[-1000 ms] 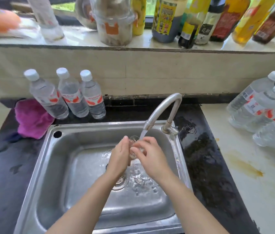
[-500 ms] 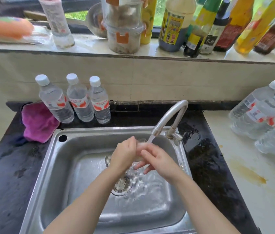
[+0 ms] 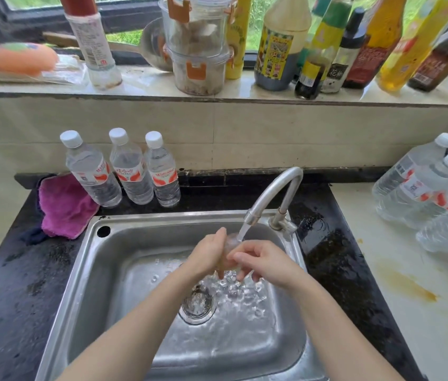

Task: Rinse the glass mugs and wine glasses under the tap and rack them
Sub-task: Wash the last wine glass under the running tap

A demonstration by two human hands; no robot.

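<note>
Both hands met under the tap (image 3: 272, 193): left hand (image 3: 209, 253) and right hand (image 3: 262, 259) curled round a clear glass (image 3: 230, 243) sandwiched between them, equally near, stream hitting its top. Its long axis could not be told. 3 water bottles (image 3: 132, 166) read "Wahaha".

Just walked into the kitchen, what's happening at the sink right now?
A person is rinsing a small clear glass under the running tap. Both hands, left and right, hold it over the steel sink, and water is splashing round the drain. No rack is in view.
</note>
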